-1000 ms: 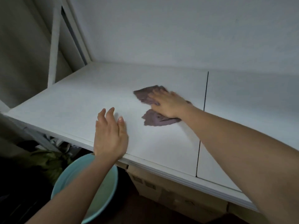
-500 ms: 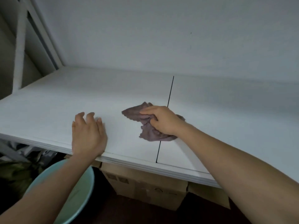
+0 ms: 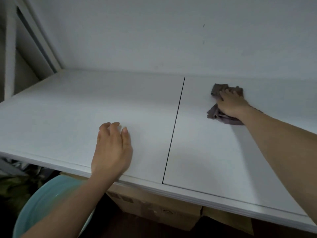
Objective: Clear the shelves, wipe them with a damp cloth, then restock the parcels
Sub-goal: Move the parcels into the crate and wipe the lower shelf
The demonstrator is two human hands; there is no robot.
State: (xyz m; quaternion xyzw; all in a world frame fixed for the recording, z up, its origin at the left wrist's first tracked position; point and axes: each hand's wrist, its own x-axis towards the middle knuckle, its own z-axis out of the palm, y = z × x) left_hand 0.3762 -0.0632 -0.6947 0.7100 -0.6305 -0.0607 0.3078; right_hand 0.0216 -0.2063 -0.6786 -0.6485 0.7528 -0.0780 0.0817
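- We are wiping the white shelf (image 3: 72, 107), which carries no parcels at this moment; the restocking step is not yet done.
- Our right hand (image 3: 231, 104) presses the damp cloth (image 3: 216, 114) flat against the right-hand panel, just past the dark seam (image 3: 175, 124) between the two boards. The fingers (image 3: 227, 93) lie stretched over the cloth rather than curled round it.
- Our left hand (image 3: 111, 152) rests on the left panel near the front edge, fingers loosely bent and holding nothing; we judge it a brace.
- The cloth looks soft, limp and light, bunched into folds at both ends of the hand. We expect it to crumple or slide out under a sideways push, so a broad palm over its middle suits it best.
- Wet fabric on a smooth board should glide easily; pressure, not grip, does the work.
- Below the shelf stand a teal basin (image 3: 42, 203) and cardboard boxes (image 3: 154, 208).
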